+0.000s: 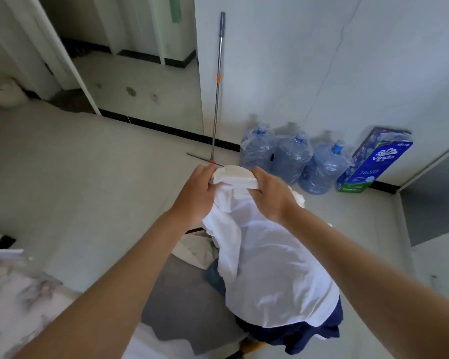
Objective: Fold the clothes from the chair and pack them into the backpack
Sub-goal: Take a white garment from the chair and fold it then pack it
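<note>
At the far left lies a marbled sheet [16, 301]. The left hand [196, 194] has its fingers curled round the collar end of a white shirt [267, 257], held up over the floor. The right hand [272, 195] grips the same edge just beside it. The shirt hangs down onto a dark blue garment [303, 335]. Behind stand a mop [216, 99], three water bottles [290, 156] and a tissue pack [373, 164].

Open floor [88, 182] left, water bottles [290, 156], squeegee [216, 99] ahead by wall
</note>
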The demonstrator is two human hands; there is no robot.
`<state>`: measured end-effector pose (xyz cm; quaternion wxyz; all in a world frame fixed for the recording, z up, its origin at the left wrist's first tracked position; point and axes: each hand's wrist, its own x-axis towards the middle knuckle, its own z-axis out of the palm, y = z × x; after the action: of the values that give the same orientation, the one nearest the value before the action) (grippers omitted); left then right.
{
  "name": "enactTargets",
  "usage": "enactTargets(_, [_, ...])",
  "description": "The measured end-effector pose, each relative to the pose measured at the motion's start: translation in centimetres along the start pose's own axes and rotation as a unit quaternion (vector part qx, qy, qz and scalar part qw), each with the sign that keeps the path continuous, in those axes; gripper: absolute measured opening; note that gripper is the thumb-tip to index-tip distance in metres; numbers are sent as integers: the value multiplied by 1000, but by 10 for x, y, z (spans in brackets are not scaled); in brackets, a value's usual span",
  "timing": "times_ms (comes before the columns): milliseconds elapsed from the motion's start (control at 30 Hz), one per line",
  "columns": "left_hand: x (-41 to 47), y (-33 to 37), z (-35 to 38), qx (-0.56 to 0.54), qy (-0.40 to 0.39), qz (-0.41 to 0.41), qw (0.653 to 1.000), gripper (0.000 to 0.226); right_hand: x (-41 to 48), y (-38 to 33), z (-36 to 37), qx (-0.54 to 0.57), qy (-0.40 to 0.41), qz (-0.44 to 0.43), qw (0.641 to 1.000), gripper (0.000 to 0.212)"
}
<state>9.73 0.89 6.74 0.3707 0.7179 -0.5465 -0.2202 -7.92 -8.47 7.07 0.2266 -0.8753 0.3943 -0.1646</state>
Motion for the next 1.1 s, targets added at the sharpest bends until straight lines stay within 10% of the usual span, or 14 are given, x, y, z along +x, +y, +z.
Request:
enactTargets(233, [-128, -16, -129, -7, 43, -47, 998, 38, -28, -110, 29, 3, -164, 7, 986, 23])
enactTargets(567, [-386, -43, -283, 9, 314, -116, 942, 28, -141, -376, 71, 145, -273, -161, 937, 14])
enactTargets(767, [-505, -122, -339, 118, 255, -383, 880, 20, -186, -471, 163, 80, -326, -210, 918, 30])
enactTargets(1100, [-627, -255, -298, 89, 221, -505, 830, 50, -216, -506, 329, -123, -221, -349, 903, 40])
